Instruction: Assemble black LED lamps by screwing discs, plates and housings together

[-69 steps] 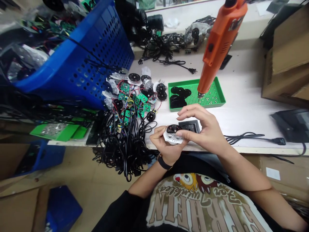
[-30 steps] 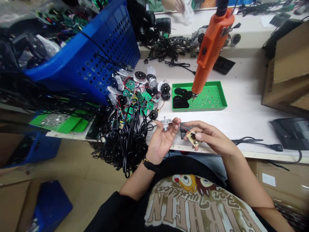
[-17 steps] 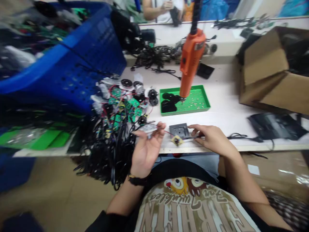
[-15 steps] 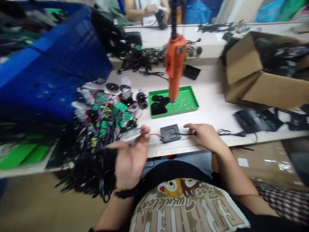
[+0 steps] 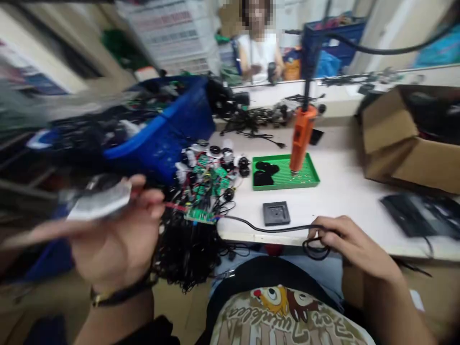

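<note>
The left hand (image 5: 118,239), blurred, grips a white part (image 5: 102,200) well left of the counter (image 5: 341,191); red wires (image 5: 175,206) run from it to a green board (image 5: 199,215) over the near side of the heap (image 5: 210,175). The board's black cord (image 5: 283,230) passes in front of a dark block (image 5: 276,213) to the right hand (image 5: 341,235), whose fingers grasp it, a loop drooping below. Beyond, an orange screwdriver (image 5: 302,139) hangs at the green tray (image 5: 294,185).

The long black plastic cord (image 5: 270,229) looks smooth. The square dark grey plastic block (image 5: 276,213) looks dull. The big brown cardboard box (image 5: 388,120), upper right, looks dull too.
</note>
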Available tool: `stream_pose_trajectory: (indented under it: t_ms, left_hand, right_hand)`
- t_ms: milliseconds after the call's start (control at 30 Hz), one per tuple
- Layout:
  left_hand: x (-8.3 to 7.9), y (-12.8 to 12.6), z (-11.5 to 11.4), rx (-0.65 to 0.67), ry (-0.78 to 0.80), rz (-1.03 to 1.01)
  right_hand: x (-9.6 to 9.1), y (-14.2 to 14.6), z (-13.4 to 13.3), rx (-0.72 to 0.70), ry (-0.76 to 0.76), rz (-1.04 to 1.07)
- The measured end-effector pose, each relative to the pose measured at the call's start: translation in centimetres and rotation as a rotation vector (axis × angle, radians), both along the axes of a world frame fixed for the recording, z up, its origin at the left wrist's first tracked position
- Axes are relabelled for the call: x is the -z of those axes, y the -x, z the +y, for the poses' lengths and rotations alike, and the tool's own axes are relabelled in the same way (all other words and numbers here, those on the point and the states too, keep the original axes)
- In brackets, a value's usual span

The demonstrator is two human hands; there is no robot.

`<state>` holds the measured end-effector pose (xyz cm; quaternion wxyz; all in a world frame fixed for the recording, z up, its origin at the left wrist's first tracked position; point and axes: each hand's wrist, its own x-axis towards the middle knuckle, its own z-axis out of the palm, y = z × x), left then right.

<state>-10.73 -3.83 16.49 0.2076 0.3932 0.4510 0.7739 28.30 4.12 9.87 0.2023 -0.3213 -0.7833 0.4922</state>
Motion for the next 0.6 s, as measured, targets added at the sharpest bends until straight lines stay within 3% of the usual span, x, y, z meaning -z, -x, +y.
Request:
stream_pose_trajectory:
  t_ms: [133,167,233,267,333,400,433,500,600]
  left_hand:
    - [-7.4,5.2,6.3,-0.02,-0.136,0.259]
    - [-8.7,6.5,8.1,-0.054,-0.133,0.377]
    - [-9.9,8.2,11.9,-0.192,0.044,0.578]
    - [-9.8,8.4,13.6,-0.275,0.203,0.659]
    - [-8.0,7.7,16.3,-0.343,0.564,0.905]
    - [-4.8,6.3,17.8,-0.317,0.687,1.042]
    - [-3.0,5.6,18.2,-0.323,0.885,1.23]
    - [0.1,4.3,18.6,-0.306,0.977,1.33]
    - [2.4,3.2,18.8,-0.285,0.993,1.408]
  right_hand:
    - [0.0,9.1,-2.9,-0.263,0.153,0.151]
    - [0.0,11.7,-3.7,-0.388,0.18,0.158]
    - [0.1,16.1,-4.8,-0.623,0.167,0.109]
    - [0.3,17.7,-5.2,-0.69,0.134,0.063]
    - [0.8,19.2,-5.5,-0.729,0.061,0.017]
    - [1.9,18.9,-5.7,-0.692,0.032,0.055]
    - [2.7,18.4,-5.8,-0.65,0.023,0.086]
    - [4.9,17.1,-6.2,-0.523,-0.047,0.116]
    - [8.8,16.0,-7.0,-0.348,-0.404,0.05]
